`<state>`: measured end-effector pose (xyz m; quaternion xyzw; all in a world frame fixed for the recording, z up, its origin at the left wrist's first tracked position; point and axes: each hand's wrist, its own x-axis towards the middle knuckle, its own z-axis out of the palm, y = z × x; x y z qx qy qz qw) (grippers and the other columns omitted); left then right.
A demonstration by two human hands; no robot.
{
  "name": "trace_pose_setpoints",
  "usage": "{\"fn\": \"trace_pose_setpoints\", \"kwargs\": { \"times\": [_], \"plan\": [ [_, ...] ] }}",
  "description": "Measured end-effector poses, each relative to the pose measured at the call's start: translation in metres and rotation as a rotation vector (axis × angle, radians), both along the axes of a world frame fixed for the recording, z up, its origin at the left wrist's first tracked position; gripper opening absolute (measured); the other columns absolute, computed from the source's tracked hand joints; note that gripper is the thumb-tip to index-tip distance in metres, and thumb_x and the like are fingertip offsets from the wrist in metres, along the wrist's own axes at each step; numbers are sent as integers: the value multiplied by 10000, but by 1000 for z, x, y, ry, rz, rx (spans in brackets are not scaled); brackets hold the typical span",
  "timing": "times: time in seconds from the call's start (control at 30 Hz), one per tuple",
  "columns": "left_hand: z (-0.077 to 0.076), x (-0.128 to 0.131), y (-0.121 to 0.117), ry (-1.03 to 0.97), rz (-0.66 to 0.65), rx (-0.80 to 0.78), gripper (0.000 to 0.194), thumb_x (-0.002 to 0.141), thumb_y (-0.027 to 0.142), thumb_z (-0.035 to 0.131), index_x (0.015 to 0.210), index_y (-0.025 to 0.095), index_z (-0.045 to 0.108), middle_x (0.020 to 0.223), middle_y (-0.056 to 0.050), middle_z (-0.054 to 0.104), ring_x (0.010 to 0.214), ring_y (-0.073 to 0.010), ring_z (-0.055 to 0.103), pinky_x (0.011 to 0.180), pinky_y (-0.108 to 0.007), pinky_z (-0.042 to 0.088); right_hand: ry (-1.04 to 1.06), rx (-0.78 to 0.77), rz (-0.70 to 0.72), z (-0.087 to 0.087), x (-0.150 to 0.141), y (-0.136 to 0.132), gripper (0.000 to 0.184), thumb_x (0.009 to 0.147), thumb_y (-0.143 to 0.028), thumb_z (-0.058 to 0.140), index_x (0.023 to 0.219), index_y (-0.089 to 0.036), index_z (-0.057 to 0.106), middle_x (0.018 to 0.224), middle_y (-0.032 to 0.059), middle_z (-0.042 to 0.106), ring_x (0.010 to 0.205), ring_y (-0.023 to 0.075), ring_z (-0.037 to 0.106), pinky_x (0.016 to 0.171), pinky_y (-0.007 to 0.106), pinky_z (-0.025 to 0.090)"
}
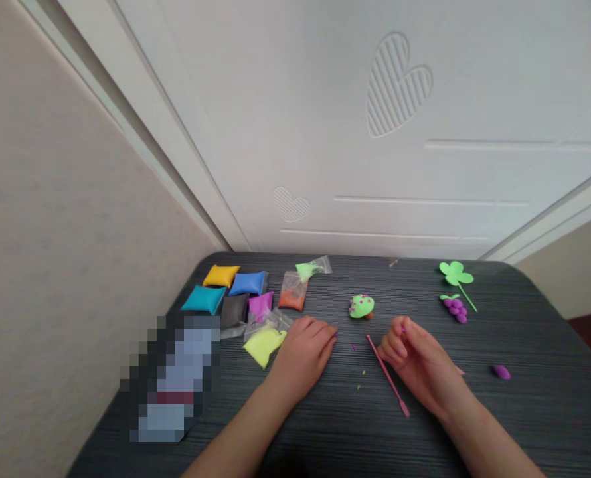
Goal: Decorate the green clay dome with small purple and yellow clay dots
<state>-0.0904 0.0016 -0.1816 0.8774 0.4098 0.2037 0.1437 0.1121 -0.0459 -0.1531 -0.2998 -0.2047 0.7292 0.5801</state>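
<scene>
My right hand (415, 358) is raised a little over the dark table, thumb and forefinger pinched on a tiny piece of purple clay (404, 328). My left hand (306, 350) rests low on the table, its fingers pressed together; a speck of purple clay (335, 333) shows at the fingertips. Between the hands lie a pink modelling stick (388, 376) and a small purple crumb (354, 346). Just beyond them stands a light green clay tree (362, 306) with purple dots and a brown base. Under my left wrist side sits an open bag of yellow clay (264, 345).
Several clay packets, among them a teal one (204, 299) and a blue one (248, 283), cluster at the left. A green clay clover (455, 273), purple clay grapes (456, 309) and a purple lump (501, 372) lie right. A white panel (325, 133) rises behind the table.
</scene>
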Motion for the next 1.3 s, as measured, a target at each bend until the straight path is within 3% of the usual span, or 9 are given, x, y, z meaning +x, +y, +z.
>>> {"fn": "trace_pose_setpoints", "kwargs": {
  "times": [0.57,0.93,1.3],
  "plan": [
    [1,1,0,-18,5,34,190,856,209,456,978,208,602,885,-37,648,857,-190,532,785,-370,443,-19,68,37,-4,-5,0,225,872,-307,481,760,-120,539,630,-41,510,545,63,498,543,219,441],
    [1,1,0,-22,10,59,178,846,188,467,958,215,603,866,-35,643,845,-189,539,770,-368,456,-58,22,18,-4,-6,0,243,882,-293,454,699,-146,520,545,-13,458,530,87,394,553,246,292],
    [-2,1,0,-40,24,61,164,841,186,475,925,217,612,847,-36,623,840,-190,530,773,-364,451,-78,-5,-4,-8,-2,1,205,838,-341,520,723,-173,534,532,-20,453,530,91,379,553,242,291]
  ]
}}
